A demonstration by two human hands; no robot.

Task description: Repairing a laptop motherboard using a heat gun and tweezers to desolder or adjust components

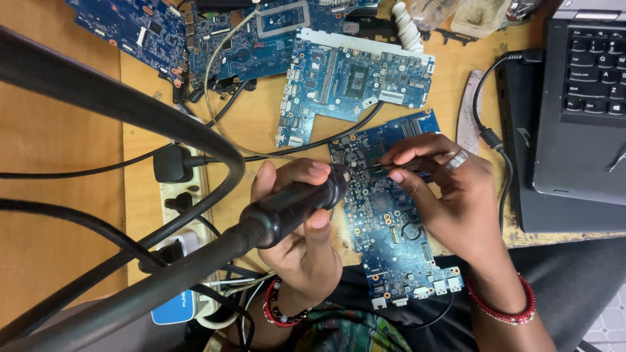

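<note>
Your left hand (301, 225) was wrapped tight around the black handle of a hot-air tool (293, 205), its nozzle tip meeting the blue circuit board (391, 221) that lay under both hands at the desk's near edge. Just right of that tip, your right hand (450, 195) pinched slim tweezers (375, 167) between thumb and forefinger, points down on the board. Beyond your grips lay another blue board (352, 78), with a dark laptop (580, 111) off to the right.

The circuit board (391, 221) is blue, the tool (293, 205) black, the bracelets (502, 309) red, the table (59, 143) light brown.
</note>
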